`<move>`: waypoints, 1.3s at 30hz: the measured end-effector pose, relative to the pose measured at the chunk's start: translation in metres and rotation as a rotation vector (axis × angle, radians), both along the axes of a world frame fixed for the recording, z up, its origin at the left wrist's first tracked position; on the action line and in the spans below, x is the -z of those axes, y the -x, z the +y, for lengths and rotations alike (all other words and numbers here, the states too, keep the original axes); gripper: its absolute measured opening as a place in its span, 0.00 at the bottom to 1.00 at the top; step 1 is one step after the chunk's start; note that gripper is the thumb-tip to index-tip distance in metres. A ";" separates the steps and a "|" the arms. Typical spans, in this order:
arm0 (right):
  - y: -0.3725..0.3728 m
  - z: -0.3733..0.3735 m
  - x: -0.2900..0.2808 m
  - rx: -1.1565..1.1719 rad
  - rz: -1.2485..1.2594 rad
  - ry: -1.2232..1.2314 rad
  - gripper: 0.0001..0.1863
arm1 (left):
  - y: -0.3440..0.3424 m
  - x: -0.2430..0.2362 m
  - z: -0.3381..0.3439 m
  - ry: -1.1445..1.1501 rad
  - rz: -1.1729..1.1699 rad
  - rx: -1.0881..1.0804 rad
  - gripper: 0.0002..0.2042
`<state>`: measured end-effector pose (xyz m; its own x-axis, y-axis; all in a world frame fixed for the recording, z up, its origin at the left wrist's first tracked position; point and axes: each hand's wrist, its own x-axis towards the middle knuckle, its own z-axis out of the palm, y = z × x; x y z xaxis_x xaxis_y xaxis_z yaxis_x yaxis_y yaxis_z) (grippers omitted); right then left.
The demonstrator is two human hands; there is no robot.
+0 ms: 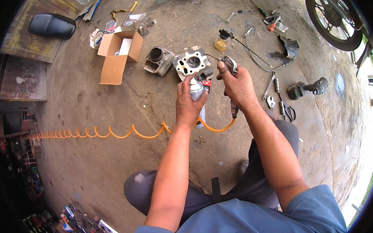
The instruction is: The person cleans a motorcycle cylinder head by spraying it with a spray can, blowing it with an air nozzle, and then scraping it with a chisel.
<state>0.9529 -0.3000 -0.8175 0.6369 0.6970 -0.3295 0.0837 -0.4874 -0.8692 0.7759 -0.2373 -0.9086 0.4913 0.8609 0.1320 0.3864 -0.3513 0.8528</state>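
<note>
Right hand (240,84) is curled around an air gun (230,65), orange hose (221,129) below it; left hand (188,108) is wrapped around a silvery can (196,91); just beyond both, I see one metal engine part (193,61).

Carton (134,48) left of cylinder head (193,62)

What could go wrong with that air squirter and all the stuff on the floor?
The right hand grips an air gun, its thin nozzle near the metal engine part. A puff might fling grit at someone's eyes or the left hand close by.

The orange coiled hose stretches across the floor, so it could trip someone.

The jar of yellowish liquid stands nearby and might get knocked over.
</note>
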 end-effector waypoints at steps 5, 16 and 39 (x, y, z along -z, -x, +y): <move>0.002 0.001 0.006 -0.007 -0.006 -0.023 0.28 | 0.000 -0.006 0.002 0.045 0.007 -0.062 0.37; 0.022 0.017 0.065 -0.110 -0.206 0.177 0.25 | 0.010 0.004 0.015 -0.071 0.023 -0.167 0.40; 0.036 0.043 0.105 -0.150 -0.377 0.125 0.27 | 0.032 -0.007 0.027 -0.152 -0.083 -0.232 0.41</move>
